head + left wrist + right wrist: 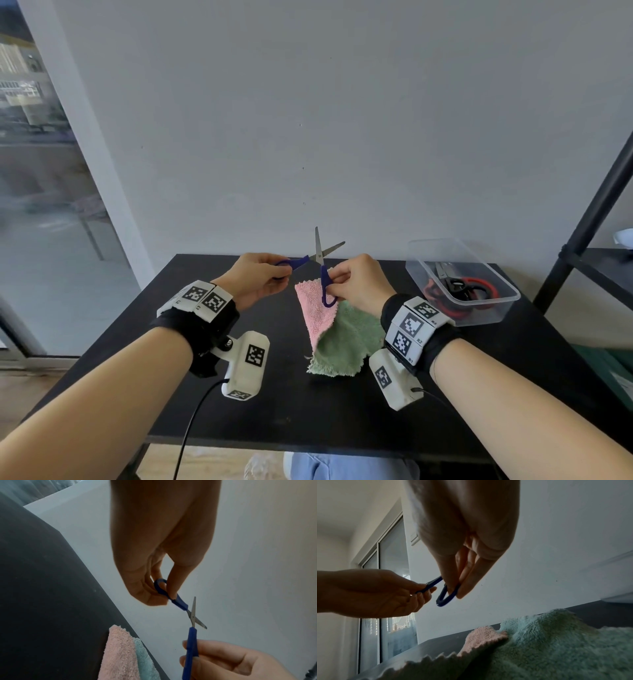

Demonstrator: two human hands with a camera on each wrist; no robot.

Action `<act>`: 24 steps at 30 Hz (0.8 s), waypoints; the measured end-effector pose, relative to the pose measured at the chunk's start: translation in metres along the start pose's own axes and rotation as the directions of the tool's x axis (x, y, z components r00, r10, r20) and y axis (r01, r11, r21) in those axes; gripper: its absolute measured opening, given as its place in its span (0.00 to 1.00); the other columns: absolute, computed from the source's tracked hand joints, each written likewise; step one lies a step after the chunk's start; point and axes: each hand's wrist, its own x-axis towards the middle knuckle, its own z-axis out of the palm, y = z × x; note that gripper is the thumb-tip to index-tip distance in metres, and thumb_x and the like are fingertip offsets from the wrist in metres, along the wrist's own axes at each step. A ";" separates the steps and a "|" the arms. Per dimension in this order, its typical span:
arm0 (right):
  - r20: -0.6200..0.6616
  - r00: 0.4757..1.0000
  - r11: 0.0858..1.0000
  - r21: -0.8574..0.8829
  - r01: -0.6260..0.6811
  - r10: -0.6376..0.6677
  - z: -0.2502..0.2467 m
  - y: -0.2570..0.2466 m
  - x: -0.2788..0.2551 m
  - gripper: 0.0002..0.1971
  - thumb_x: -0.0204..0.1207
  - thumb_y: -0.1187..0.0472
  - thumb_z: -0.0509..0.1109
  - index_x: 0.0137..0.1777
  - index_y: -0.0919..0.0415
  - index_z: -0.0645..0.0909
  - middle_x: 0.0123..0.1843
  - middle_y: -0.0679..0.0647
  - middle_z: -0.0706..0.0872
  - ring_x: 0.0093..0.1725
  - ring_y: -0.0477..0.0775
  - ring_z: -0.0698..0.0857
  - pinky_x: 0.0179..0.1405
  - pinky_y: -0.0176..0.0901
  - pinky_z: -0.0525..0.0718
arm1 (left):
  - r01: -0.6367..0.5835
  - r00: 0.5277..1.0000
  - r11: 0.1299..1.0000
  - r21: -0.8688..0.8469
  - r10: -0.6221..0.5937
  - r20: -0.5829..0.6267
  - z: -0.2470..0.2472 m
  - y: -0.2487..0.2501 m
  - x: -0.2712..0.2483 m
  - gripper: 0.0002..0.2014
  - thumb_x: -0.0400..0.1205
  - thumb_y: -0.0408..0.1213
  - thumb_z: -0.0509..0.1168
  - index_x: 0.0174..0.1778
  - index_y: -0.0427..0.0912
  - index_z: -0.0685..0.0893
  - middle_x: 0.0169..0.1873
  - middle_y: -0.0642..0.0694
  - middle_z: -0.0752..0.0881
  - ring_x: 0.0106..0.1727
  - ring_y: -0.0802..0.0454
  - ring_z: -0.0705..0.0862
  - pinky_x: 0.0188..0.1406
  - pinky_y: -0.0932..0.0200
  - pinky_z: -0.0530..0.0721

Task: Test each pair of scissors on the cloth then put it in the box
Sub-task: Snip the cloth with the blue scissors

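while each hand pinches one blue handle, left hand (pixel 255 275) and right hand (pixel 359 284) hold the scissors (pixel 318 263) above the tabletop (pixel 274 404), blades spread apart and pointing up. one pink-and-green cloth (pixel 337 337) lies below. one clear box (pixel 460 281) at right holds other scissors; number unclear.
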 end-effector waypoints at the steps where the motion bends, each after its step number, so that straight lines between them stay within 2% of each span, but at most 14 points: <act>1: 0.007 1.000 1.000 0.000 -0.002 0.002 0.000 0.001 0.000 0.11 0.66 0.69 0.78 0.49 0.63 0.90 0.42 0.56 0.92 0.43 0.51 0.90 0.50 0.53 0.89 | -0.020 0.999 1.000 -0.008 0.020 -0.030 -0.001 -0.001 0.001 0.07 0.79 0.20 0.65 0.51 0.32 0.82 0.38 0.41 0.83 0.36 0.52 0.82 0.31 0.68 0.86; 4: 0.037 0.999 1.000 -0.005 -0.007 0.007 0.001 0.003 -0.001 0.11 0.66 0.69 0.78 0.50 0.62 0.90 0.43 0.56 0.92 0.44 0.51 0.90 0.50 0.52 0.89 | -0.065 0.992 0.998 -0.006 0.064 -0.108 -0.003 -0.002 0.005 0.08 0.78 0.22 0.68 0.50 0.35 0.82 0.41 0.42 0.84 0.39 0.53 0.83 0.31 0.70 0.85; 10: 0.068 0.998 0.999 -0.033 -0.006 0.009 0.001 0.004 -0.005 0.12 0.67 0.69 0.77 0.50 0.61 0.90 0.43 0.55 0.92 0.44 0.50 0.90 0.52 0.51 0.88 | -0.118 0.976 0.987 -0.111 0.094 -0.198 -0.002 -0.001 0.011 0.18 0.75 0.23 0.72 0.61 0.33 0.78 0.44 0.39 0.85 0.40 0.54 0.85 0.34 0.68 0.86; 15: 0.054 0.998 1.000 0.001 -0.012 0.012 0.005 0.002 -0.004 0.11 0.66 0.70 0.77 0.48 0.60 0.91 0.41 0.55 0.92 0.41 0.49 0.90 0.50 0.52 0.89 | -0.132 0.965 0.969 -0.209 0.078 -0.250 0.001 0.002 0.013 0.17 0.75 0.24 0.73 0.59 0.29 0.80 0.44 0.39 0.87 0.40 0.53 0.87 0.36 0.67 0.88; 18: 0.025 0.999 0.999 0.039 -0.025 0.025 0.008 0.000 -0.003 0.10 0.67 0.70 0.77 0.48 0.61 0.91 0.41 0.55 0.92 0.42 0.50 0.90 0.50 0.52 0.89 | -0.049 0.982 0.969 -0.243 0.002 -0.190 0.007 0.003 0.010 0.12 0.76 0.28 0.73 0.53 0.28 0.83 0.43 0.37 0.88 0.40 0.50 0.88 0.35 0.65 0.89; 20: 0.002 1.000 0.999 0.045 -0.017 0.017 0.010 -0.003 -0.003 0.10 0.67 0.69 0.77 0.48 0.60 0.91 0.41 0.54 0.92 0.42 0.49 0.90 0.51 0.52 0.89 | 0.010 0.992 0.983 -0.184 -0.033 -0.120 0.012 0.002 0.007 0.11 0.76 0.30 0.72 0.51 0.29 0.85 0.46 0.36 0.89 0.43 0.47 0.89 0.41 0.62 0.89; 22: 0.002 1.000 0.999 0.042 -0.003 0.003 0.010 -0.007 -0.004 0.10 0.66 0.68 0.77 0.47 0.60 0.91 0.41 0.54 0.92 0.43 0.48 0.90 0.52 0.50 0.88 | 0.038 0.998 0.992 -0.121 -0.043 -0.044 0.016 -0.002 0.004 0.12 0.77 0.31 0.72 0.54 0.30 0.86 0.49 0.36 0.89 0.48 0.45 0.89 0.50 0.57 0.88; 24: 0.020 1.000 0.999 0.040 0.010 -0.010 0.010 -0.010 -0.007 0.10 0.66 0.68 0.77 0.47 0.59 0.91 0.41 0.53 0.93 0.43 0.46 0.90 0.53 0.48 0.88 | 0.045 0.999 0.995 -0.087 -0.046 -0.005 0.019 -0.006 0.003 0.14 0.76 0.32 0.73 0.56 0.31 0.86 0.50 0.37 0.90 0.51 0.44 0.89 0.52 0.55 0.87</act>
